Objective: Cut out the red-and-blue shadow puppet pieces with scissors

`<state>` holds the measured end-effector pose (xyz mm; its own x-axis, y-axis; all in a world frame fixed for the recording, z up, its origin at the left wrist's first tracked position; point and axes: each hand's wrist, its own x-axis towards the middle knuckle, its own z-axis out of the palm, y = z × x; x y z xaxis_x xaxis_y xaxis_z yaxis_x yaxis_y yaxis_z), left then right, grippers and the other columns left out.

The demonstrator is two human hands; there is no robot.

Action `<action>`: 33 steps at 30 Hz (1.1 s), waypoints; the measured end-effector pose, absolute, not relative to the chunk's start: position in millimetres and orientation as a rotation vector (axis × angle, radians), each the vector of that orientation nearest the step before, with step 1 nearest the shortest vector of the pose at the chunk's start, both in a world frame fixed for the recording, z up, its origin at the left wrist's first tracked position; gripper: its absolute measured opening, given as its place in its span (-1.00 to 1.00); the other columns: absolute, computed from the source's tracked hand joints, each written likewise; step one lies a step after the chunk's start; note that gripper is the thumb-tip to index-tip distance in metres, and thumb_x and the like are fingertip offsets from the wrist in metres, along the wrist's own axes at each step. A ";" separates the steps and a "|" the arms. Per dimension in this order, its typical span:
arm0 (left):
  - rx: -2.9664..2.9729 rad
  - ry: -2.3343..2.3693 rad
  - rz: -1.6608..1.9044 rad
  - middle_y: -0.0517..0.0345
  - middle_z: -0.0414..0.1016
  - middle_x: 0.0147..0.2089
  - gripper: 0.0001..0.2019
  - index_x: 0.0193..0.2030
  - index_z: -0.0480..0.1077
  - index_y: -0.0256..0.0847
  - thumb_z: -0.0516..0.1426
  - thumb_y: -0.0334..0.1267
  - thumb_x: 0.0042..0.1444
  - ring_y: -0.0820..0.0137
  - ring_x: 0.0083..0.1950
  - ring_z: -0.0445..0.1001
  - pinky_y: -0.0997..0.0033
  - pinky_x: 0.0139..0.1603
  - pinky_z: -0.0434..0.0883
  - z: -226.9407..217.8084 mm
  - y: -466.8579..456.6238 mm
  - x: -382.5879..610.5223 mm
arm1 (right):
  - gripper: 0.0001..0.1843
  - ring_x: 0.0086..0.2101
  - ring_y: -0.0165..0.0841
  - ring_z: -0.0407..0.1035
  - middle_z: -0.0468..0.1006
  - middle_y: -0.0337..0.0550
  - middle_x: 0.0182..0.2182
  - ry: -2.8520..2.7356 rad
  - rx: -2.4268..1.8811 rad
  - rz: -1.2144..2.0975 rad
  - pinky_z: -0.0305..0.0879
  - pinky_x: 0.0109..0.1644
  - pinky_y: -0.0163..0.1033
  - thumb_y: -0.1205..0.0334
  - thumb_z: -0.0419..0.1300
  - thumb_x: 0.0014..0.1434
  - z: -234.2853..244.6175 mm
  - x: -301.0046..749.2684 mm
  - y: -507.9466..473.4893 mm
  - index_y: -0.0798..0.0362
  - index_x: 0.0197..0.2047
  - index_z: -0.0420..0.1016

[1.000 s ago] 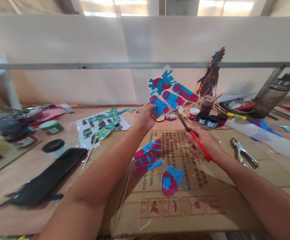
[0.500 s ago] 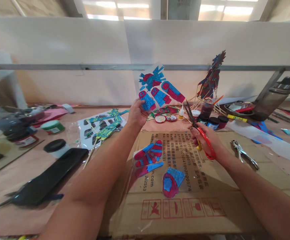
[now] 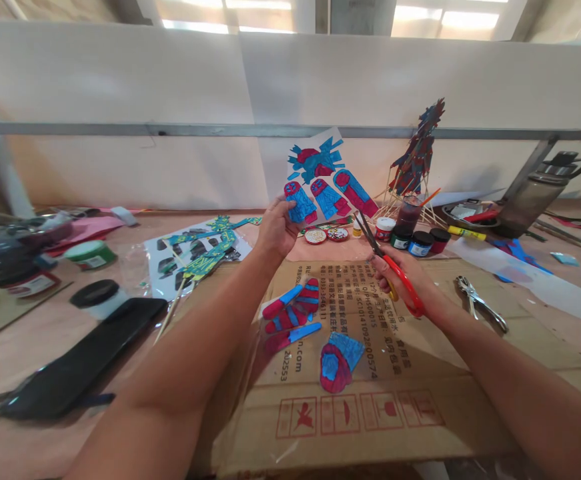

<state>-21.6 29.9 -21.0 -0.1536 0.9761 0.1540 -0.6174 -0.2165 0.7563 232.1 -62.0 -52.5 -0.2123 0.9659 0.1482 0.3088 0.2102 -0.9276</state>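
Observation:
My left hand (image 3: 279, 227) pinches the lower left corner of a sheet with blue and magenta painted shapes (image 3: 323, 190), held up off the table. In my right hand (image 3: 403, 273) are scissors (image 3: 404, 280) with red and yellow handles, their dark blades pointing up and left toward the sheet's lower right corner. The blades look slightly parted and apart from the sheet. Below, on flattened cardboard (image 3: 360, 447), lie several cut-out blue and magenta strips (image 3: 293, 313) and a rounded blue and magenta cut-out piece (image 3: 340, 363).
A hole punch (image 3: 480, 303) lies at right on the cardboard. Paint jars (image 3: 420, 243), a bottle (image 3: 540, 193) and a dark figure on sticks (image 3: 417, 150) stand behind. To the left are a black phone-like slab (image 3: 87, 360), a lidded tub (image 3: 101, 298) and yellow-green cut-outs (image 3: 213, 253).
The sheet has shifted slightly right relative to the table, and the scissors have come a little closer to its lower corner. The whole view has turned slightly.

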 end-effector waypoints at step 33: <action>0.789 0.680 1.646 0.26 0.64 -0.33 -0.81 -0.23 0.48 -0.11 0.18 -0.47 0.05 0.44 -0.39 0.58 0.51 -0.42 0.53 -17.9 29.9 -25.5 | -0.53 -0.58 -0.41 0.35 0.49 -0.22 -0.44 -1.867 -1.277 0.900 0.30 -0.58 -0.32 -0.22 0.24 0.25 -49.2 238.4 -63.1 0.00 -0.04 0.59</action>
